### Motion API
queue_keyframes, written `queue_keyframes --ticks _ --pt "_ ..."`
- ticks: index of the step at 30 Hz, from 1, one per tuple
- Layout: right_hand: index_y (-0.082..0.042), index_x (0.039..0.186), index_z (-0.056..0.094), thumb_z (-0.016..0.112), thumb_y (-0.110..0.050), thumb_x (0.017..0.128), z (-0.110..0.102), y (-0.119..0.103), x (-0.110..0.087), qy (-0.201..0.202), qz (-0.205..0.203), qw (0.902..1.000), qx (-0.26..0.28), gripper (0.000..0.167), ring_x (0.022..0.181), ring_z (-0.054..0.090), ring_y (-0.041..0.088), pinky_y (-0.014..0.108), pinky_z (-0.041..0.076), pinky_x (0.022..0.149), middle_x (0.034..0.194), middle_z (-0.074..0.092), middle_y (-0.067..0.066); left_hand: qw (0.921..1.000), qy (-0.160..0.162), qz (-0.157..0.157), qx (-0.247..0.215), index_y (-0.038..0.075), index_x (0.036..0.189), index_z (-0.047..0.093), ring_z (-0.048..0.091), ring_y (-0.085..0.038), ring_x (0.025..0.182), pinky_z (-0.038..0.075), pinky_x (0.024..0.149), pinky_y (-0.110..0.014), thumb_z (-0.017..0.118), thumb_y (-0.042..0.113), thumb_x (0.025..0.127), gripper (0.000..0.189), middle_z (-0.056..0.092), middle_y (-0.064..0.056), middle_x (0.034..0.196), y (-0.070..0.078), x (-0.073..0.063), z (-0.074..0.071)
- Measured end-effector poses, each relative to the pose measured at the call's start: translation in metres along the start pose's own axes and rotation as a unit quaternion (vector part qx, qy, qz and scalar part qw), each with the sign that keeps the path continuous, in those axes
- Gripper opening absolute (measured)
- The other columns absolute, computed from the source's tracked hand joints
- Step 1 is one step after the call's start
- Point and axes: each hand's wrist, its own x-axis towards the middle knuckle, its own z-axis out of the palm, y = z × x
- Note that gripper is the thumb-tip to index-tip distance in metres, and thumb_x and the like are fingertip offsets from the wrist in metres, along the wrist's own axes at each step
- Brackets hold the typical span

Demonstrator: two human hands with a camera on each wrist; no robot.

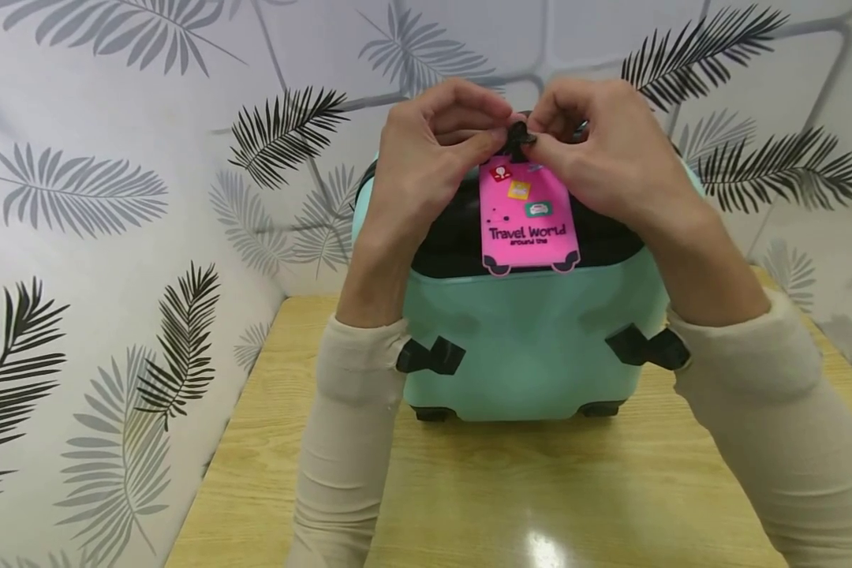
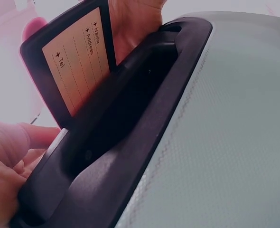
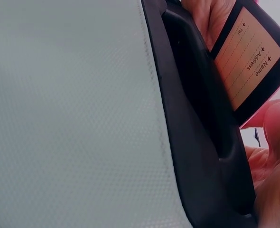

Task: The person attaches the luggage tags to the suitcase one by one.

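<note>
A mint-green hard case [image 1: 525,347] stands upright with its black handle [image 2: 50,175] on top. From the handle hangs a pink luggage tag [image 1: 528,213] printed "Travel World", on a black strap [image 1: 518,142]. My left hand [image 1: 426,158] pinches the strap from the left, thumb and fingers at its upper end. Opposite it, my right hand [image 1: 610,150] pinches the same strap, the fingertips of both hands nearly meeting. The tag's back carries an orange card [image 2: 78,61] with Name, Address and Tel lines, seen from both wrists. Fingers hide part of the strap.
The case rests on a light wooden table [image 1: 468,489]. Close behind and to the left rises a wall [image 1: 113,260] with a leaf pattern. Black bands with wrist cameras [image 1: 433,356] sit on both sleeves, in front of the case.
</note>
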Motion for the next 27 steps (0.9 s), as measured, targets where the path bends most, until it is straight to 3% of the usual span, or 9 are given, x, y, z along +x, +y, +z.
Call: queue_keyframes --ticks 10,15,20,23,27 --pt "-0.004 0.093 0.071 0.068 -0.012 0.096 0.0023 -0.0013 -0.0002 0.005 0.007 0.9999 -0.009 0.009 0.081 0.053 0.018 0.025 0.038 0.072 0.085 0.063 0.009 0.9993 -0.017 0.015 0.03 -0.005 0.112 0.07 0.074 -0.021 0.096 0.056 0.089 -0.031 0.069 -0.009 0.094 0.019 0.076 -0.015 0.106 -0.0009 -0.0002 -0.0011" --pt "-0.004 0.095 0.072 0.069 -0.014 0.097 0.0015 -0.0019 0.0001 0.008 0.011 0.9999 -0.006 0.011 0.081 0.053 0.018 0.025 0.038 0.073 0.085 0.064 0.009 0.9989 -0.031 -0.005 0.035 0.003 0.111 0.072 0.072 -0.019 0.101 0.054 0.093 -0.031 0.071 -0.005 0.092 0.021 0.074 -0.01 0.106 0.0017 0.0005 -0.0015" --pt "-0.005 0.096 0.073 0.07 -0.014 0.096 0.0016 -0.001 -0.0004 0.014 0.007 0.9999 0.001 0.01 0.078 0.055 0.016 0.024 0.038 0.072 0.084 0.065 0.008 0.9976 -0.046 0.014 0.049 0.002 0.107 0.072 0.071 -0.019 0.105 0.054 0.092 -0.033 0.076 -0.005 0.089 0.02 0.072 -0.008 0.107 0.0016 0.0 -0.0008" --pt "-0.006 0.096 0.071 0.07 -0.013 0.096 0.0025 0.0004 -0.0029 0.025 -0.009 0.9996 -0.004 0.007 0.076 0.055 0.014 0.023 0.039 0.072 0.083 0.064 0.005 0.9973 -0.042 0.013 0.059 0.001 0.104 0.072 0.072 -0.017 0.103 0.054 0.09 -0.031 0.077 -0.005 0.088 0.018 0.073 -0.007 0.105 0.0015 -0.0002 0.0004" --pt "-0.005 0.101 0.064 0.068 -0.008 0.095 0.0034 0.0037 -0.0083 0.044 -0.063 0.9969 -0.015 0.008 0.074 0.052 0.015 0.023 0.038 0.071 0.084 0.057 0.004 0.9972 -0.036 0.002 0.066 0.001 0.106 0.073 0.073 -0.015 0.101 0.054 0.087 -0.03 0.077 -0.006 0.088 0.019 0.075 -0.009 0.105 0.0016 -0.0008 0.0011"
